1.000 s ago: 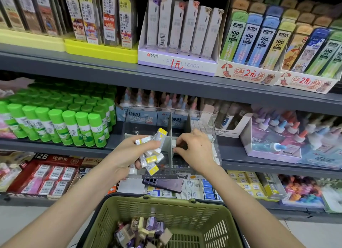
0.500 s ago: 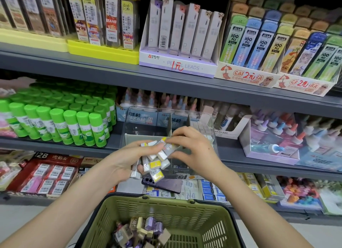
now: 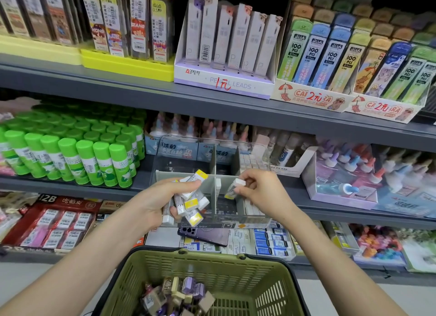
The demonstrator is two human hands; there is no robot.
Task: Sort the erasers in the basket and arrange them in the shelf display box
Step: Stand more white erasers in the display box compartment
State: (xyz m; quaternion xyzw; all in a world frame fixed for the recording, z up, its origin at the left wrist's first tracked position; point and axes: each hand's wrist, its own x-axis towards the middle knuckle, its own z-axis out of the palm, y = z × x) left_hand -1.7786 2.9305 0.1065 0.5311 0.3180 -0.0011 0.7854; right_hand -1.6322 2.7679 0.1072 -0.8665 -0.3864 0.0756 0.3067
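My left hand [image 3: 162, 198] grips a bunch of white erasers with yellow sleeves [image 3: 191, 199] in front of the clear display box [image 3: 165, 146] on the middle shelf. My right hand [image 3: 257, 188] pinches one eraser [image 3: 232, 188] of the same kind over the box's middle compartment, just right of the grey divider [image 3: 214, 186]. White erasers [image 3: 250, 161] stand in rows in the box's right compartment. Below, a green basket [image 3: 271, 289] holds several purple, brown and cream erasers [image 3: 177, 297].
Green glue sticks [image 3: 70, 150] fill the shelf left of the box. Bottles in a purple tray [image 3: 342, 181] stand to its right. A dark phone [image 3: 205, 235] lies on boxed erasers under the box. Pencil lead packs [image 3: 231, 44] line the top shelf.
My right hand went from inside the box to the bunch in my left hand, took one eraser from it, and now holds it apart to the right over the box.
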